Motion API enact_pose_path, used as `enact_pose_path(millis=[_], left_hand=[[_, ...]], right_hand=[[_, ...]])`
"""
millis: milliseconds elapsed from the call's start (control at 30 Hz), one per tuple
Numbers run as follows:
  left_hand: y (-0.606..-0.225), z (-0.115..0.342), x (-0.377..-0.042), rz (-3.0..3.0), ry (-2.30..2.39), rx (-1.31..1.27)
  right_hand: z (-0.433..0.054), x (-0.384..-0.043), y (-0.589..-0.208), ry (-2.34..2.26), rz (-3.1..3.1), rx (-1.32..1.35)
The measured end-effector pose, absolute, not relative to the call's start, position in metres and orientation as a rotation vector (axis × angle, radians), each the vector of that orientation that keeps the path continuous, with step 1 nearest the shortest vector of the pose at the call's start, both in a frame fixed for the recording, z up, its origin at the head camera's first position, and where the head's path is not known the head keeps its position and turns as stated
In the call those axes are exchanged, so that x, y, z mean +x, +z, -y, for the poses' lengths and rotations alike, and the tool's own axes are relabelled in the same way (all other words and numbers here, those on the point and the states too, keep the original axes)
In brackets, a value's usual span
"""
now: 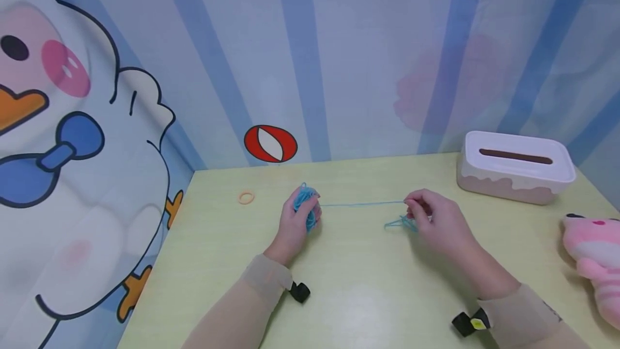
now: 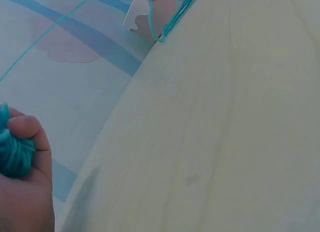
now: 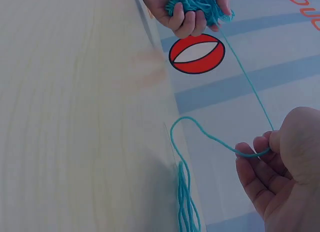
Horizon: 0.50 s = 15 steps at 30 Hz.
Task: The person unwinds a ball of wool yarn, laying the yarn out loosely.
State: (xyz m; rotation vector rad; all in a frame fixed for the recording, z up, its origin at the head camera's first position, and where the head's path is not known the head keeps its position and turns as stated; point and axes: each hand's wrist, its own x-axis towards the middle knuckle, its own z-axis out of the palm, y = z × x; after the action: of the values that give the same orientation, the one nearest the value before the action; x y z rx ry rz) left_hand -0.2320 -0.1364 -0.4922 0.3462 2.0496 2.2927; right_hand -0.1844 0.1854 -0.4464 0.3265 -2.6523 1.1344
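Observation:
My left hand [image 1: 294,221] grips a bundle of blue yarn [image 3: 192,7], its fingers and thumb curled round it. From that bundle a single strand [image 1: 363,204] runs straight and taut across to my right hand [image 1: 438,222]. There the strand is pinched between thumb and fingertips, as the right wrist view shows. Past the pinch, a slack length of yarn [image 3: 186,119] loops down to a loose pile [image 1: 402,223] below the right hand, partly hidden by it in the head view.
An orange ring [image 1: 246,197] lies on the table [image 1: 358,295] left of the left hand. A white and brownish-pink tissue box [image 1: 515,168] stands at the back right. A pink plush toy [image 1: 596,263] lies at the right edge. A printed curtain [image 1: 368,69] hangs behind the table.

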Motion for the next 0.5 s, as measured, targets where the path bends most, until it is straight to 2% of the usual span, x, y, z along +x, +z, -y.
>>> enact_pose_path(millis=[200,500], left_hand=[[-0.493,0.135,-0.232,-1.906,2.37,0.391],[-0.494,0.137,-0.231,-2.065,2.232,0.406]], right_hand=[[-0.212,-0.184,-0.453,1.068,2.68,0.244],[-0.239,-0.182,-0.453,0.953,2.708,0.126]])
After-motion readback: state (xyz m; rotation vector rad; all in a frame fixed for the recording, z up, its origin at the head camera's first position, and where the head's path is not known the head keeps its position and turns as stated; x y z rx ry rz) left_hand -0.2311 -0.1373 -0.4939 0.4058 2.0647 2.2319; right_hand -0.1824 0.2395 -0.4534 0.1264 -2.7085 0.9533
